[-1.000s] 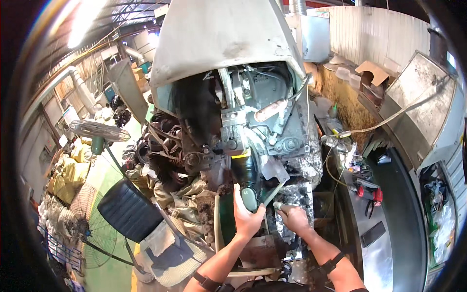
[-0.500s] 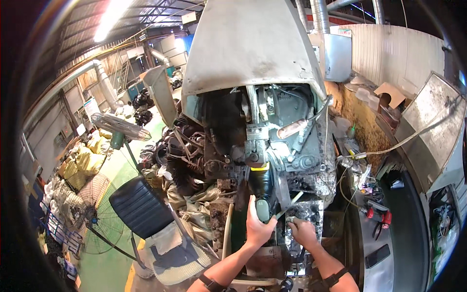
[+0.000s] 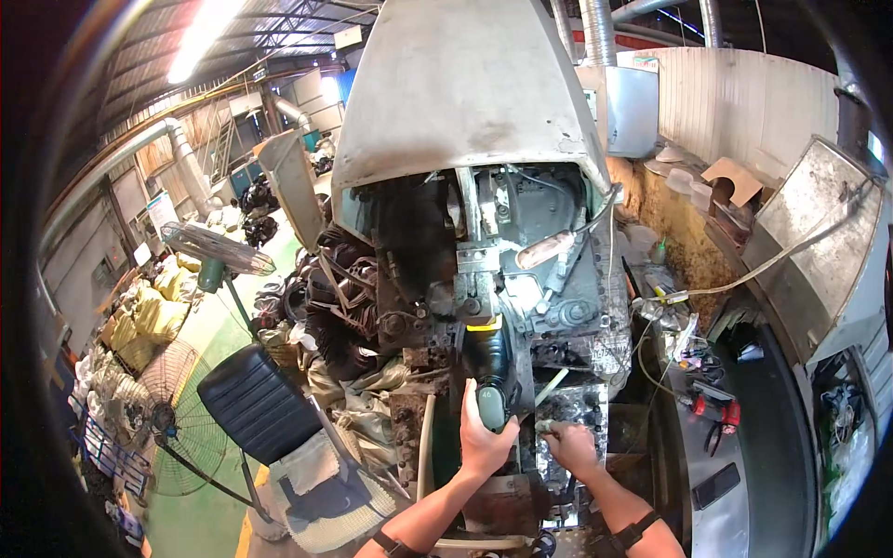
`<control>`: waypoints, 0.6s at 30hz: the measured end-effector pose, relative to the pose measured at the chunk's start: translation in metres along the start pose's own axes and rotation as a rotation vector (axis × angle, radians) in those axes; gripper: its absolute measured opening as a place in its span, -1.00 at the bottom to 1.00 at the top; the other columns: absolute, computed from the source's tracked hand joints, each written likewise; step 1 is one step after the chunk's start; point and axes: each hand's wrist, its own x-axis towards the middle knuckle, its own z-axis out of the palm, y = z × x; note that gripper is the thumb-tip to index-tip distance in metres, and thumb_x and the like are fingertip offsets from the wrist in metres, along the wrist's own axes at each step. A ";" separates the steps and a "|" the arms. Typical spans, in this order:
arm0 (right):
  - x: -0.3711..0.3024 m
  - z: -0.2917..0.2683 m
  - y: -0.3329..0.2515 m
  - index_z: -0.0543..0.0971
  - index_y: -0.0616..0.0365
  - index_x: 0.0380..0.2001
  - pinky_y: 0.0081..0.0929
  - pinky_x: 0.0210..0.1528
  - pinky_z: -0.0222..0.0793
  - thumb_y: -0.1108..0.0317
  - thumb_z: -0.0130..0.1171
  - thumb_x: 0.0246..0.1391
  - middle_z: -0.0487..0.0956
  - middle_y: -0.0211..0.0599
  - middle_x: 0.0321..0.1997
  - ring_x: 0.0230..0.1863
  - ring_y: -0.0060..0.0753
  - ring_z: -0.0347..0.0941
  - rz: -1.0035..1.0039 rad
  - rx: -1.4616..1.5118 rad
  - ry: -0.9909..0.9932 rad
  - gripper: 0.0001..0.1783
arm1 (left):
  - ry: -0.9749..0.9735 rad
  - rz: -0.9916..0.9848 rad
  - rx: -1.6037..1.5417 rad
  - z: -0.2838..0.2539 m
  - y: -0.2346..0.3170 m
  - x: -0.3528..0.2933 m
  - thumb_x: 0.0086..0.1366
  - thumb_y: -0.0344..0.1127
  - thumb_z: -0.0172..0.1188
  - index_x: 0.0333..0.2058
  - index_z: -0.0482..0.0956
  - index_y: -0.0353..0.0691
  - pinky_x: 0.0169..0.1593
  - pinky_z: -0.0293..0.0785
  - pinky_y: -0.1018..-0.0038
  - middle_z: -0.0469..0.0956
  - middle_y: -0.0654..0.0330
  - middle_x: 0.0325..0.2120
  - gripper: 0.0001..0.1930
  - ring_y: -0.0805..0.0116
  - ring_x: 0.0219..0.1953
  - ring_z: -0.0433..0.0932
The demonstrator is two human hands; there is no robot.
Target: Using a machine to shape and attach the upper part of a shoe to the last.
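Note:
A black shoe upper (image 3: 486, 355) on a grey-green last (image 3: 491, 407) points away from me into the machine (image 3: 549, 214), a yellow band across its far end. My left hand (image 3: 486, 445) is closed round the near end of the last, thumb on its right side. To the right, my right hand (image 3: 572, 446) is curled with the fingers together over a shiny, stained metal plate (image 3: 588, 409). Something small and pale shows at its fingertips, too small to name. Between shoe and plate, a pale stick-like bar (image 3: 553, 383) slants upward.
A black-padded chair (image 3: 256, 400) and a wire fan (image 3: 166, 418) stand left. A wooden-handled tool (image 3: 545, 249) hangs at the machine's front. On the right bench lie red-handled pliers (image 3: 724, 418) and a phone (image 3: 715, 484), beside a dark belt (image 3: 781, 446).
The view has shifted slightly, moving most of the scene a little left in the picture. Both hands keep nearly the same places, the left still on the last.

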 end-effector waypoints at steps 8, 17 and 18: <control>0.000 0.007 0.010 0.70 0.07 -0.29 -0.11 -0.21 0.52 0.15 0.31 0.05 0.66 -0.07 -0.29 -0.29 0.09 0.60 -0.018 -0.017 0.002 -0.74 | 0.005 -0.006 0.012 0.001 0.001 0.001 0.01 -0.41 0.38 0.34 0.06 -0.45 0.23 0.32 0.32 0.40 -0.14 0.11 -0.06 0.11 0.13 0.43; 0.001 0.008 0.007 0.68 0.03 -0.26 -0.10 -0.14 0.52 0.18 0.26 0.09 0.66 -0.12 -0.25 -0.23 0.04 0.61 -0.043 0.052 0.106 -0.78 | -0.007 -0.014 -0.025 0.000 -0.002 -0.001 0.01 -0.43 0.38 0.34 0.06 -0.45 0.22 0.33 0.33 0.39 -0.13 0.12 -0.06 0.14 0.13 0.43; 0.001 0.009 0.009 0.68 0.04 -0.26 -0.10 -0.13 0.52 0.20 0.26 0.08 0.66 -0.12 -0.25 -0.21 0.05 0.60 -0.039 0.049 0.080 -0.79 | -0.013 -0.015 -0.027 0.000 -0.003 -0.001 0.01 -0.43 0.38 0.34 0.06 -0.45 0.22 0.33 0.33 0.39 -0.13 0.12 -0.06 0.14 0.13 0.43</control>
